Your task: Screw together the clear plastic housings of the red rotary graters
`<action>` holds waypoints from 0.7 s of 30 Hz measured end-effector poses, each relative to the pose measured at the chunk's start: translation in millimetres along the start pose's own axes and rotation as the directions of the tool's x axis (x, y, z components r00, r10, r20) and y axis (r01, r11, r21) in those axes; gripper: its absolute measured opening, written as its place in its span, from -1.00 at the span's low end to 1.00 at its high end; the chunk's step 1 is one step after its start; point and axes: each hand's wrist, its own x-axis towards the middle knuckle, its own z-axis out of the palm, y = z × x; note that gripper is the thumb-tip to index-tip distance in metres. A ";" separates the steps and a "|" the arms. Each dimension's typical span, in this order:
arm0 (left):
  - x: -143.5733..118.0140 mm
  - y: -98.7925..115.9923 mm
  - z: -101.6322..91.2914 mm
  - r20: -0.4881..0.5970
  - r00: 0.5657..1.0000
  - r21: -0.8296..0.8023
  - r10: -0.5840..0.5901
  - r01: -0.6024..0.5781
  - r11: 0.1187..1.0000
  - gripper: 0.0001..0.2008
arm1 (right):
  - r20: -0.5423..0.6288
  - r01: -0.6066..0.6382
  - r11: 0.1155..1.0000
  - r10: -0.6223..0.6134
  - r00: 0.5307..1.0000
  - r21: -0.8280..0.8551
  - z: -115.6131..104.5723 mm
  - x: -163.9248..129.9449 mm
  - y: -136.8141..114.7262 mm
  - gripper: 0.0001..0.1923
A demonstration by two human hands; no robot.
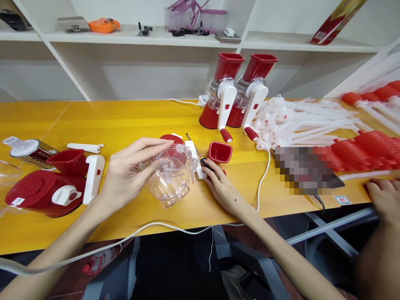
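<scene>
At frame centre on the yellow bench, the left hand holds the clear plastic housing by its rim; judged light, rigid, slippery; the right hand closes on a dark tool.

Two assembled red-and-white rotary graters are stood side by side at the back of the yellow table, with a heap of white plastic handles spread out just to their right. Stacks of red ribbed parts are laid near the table's right edge. At the left, a red base, a red hopper, a white crank and a metal grating drum are gathered close together. A white cable is trailed over the front edge. On the white shelf behind, an orange tool and a purple brush-like item are kept.
</scene>
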 end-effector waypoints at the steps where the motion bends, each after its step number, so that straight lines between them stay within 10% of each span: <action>1: 0.5 1.4 0.4 0.012 1.000 0.016 0.009 -0.009 1.000 -0.63 | -0.003 -0.019 0.999 0.019 1.000 0.034 -0.9 0.5 -1.4 -0.52; 9: 17.1 0.3 2.5 0.103 0.984 0.111 0.142 -0.153 0.982 -0.63 | -0.058 -0.177 0.868 0.229 0.972 0.465 -37.3 17.4 -37.4 -0.49; 16: 38.5 -5.0 5.9 0.164 0.946 0.095 0.281 -0.299 0.950 -0.64 | 0.389 -0.447 0.377 0.222 0.894 0.811 -72.5 57.5 -80.2 -0.16; 21: 46.5 -13.2 15.1 0.259 0.891 0.134 0.372 -0.415 0.900 -0.60 | 0.529 -0.559 0.145 0.204 0.824 0.816 -81.3 61.7 -82.6 -0.29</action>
